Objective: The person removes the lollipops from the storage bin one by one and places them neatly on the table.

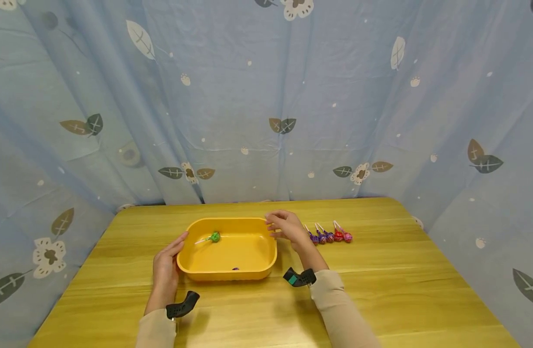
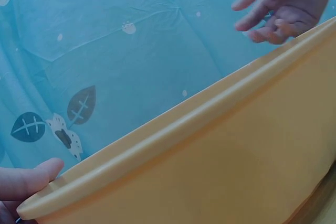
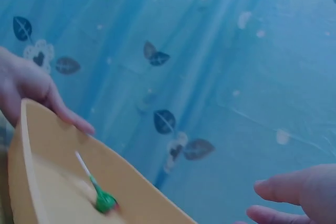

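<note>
A yellow plastic bin [image 1: 227, 278] stands on the table. My left hand [image 1: 165, 266] rests along its left side, fingers fairly straight against the outer wall. Over the bin's far right corner hovers my right hand [image 1: 288, 227], its fingers loosely bent and holding nothing; the left wrist view also shows this hand [image 2: 283, 9] above the rim. Inside the bin, a green-wrapped lollipop [image 1: 215, 237] lies toward the far left, its white stick pointing left. A small purple piece [image 1: 235, 268] shows at the near wall, which hides the rest of it.
Right of the bin, several lollipops lie in a row, sticks pointing away: purple ones [image 1: 322, 239], a red one [image 1: 338, 237] and a pink one [image 1: 348, 237]. The wood-grain table [image 1: 401, 280] ends at a blue patterned curtain [image 1: 249, 96].
</note>
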Demonstrator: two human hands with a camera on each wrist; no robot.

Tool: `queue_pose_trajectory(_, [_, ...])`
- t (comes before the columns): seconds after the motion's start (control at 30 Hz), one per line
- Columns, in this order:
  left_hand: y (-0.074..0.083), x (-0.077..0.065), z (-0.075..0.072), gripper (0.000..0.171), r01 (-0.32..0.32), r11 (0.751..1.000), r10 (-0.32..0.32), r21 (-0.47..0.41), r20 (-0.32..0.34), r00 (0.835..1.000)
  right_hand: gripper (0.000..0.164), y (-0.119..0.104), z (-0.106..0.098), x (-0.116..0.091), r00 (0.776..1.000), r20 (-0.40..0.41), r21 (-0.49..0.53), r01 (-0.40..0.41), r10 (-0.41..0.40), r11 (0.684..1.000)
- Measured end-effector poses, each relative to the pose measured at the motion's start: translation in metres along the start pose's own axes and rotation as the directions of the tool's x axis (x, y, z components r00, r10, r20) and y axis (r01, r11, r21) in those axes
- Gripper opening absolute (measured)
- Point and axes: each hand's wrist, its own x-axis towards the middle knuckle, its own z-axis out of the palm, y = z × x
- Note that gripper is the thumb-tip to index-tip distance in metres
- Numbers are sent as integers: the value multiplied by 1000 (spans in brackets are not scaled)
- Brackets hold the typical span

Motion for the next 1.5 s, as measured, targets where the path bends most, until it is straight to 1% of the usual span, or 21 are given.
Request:
queue_pose_trajectory(0.23, [0,-1,0,31,-5,1000,5,7,8,1000,38,-3,39,15,994,103,-34,-23,26,999])
queue_pose_trajectory(0.4, [-1,-1,0,34,-10,999,10,36,18,1000,34,1,59,26,990,126,-17,-54,56,998])
queue_pose_trajectory(0.5, [0,-2,0,34,-19,999,18,48,20,1000,32,3,68,32,987,141,-31,-79,83,996])
queue_pose_trajectory(0.67, [-1,-2,0,33,-22,999,22,30,20,1000,29,6,79,40,984,148,-96,-88,101,991])
queue_pose_trajectory(0.83, [-1,-1,0,31,-20,999,20,32,8,1000,25,5,91,42,981,152,-147,-101,123,984])
queue_pose_trajectory(1.07, [-1,-2,-2,32,-14,999,13,34,10,1000,24,9,109,42,967,186,-256,-122,173,959])
queue_pose_trajectory(1.27, [-1,-2,-3,33,-6,999,6,33,16,1000,25,15,119,43,950,217,-256,-167,225,952])
queue_pose_trajectory(1.5, [-1,1,-3,29,-23,1000,23,3,26,999,25,14,129,45,960,189,-337,-133,206,932])
